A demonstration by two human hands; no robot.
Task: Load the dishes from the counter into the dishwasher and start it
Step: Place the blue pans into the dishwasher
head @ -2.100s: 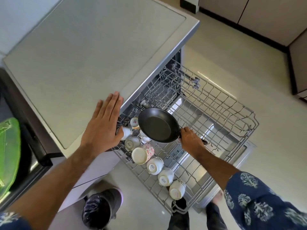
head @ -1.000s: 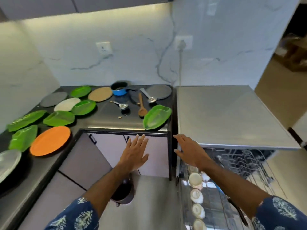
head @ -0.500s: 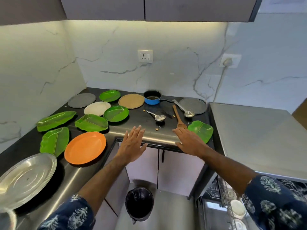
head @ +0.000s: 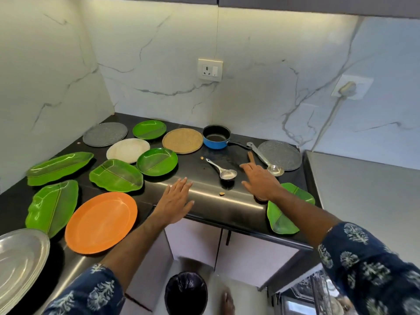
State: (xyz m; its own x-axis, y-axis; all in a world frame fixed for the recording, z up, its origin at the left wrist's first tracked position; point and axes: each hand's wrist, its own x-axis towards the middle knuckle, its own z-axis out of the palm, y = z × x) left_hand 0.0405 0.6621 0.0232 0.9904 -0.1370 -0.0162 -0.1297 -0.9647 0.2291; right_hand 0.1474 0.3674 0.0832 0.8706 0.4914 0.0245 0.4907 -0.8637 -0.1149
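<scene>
The black counter [head: 204,201] holds several dishes: green leaf-shaped plates [head: 116,176], round green plates [head: 157,161], an orange plate [head: 101,221], a blue saucepan [head: 216,137], a small steel ladle [head: 221,170], a long steel ladle [head: 266,159] and a wooden spoon [head: 250,157] mostly hidden by my right hand. My right hand [head: 260,181] hovers open over the wooden spoon, fingers spread. My left hand [head: 176,202] is open over the counter's front edge. The dishwasher's rack [head: 318,289] shows at the bottom right.
A steel plate [head: 20,264] sits at the near left. Grey [head: 105,134], white [head: 128,150] and tan [head: 182,140] round plates and a grey griddle [head: 280,155] lie at the back. A bin with a black bag [head: 186,292] stands on the floor below. The dishwasher's grey top [head: 363,189] is to the right.
I put the black pan in the dishwasher rack and let go, then turned left to the counter. Both empty hands have reached forward; my right hand now covers the wooden spoon.
</scene>
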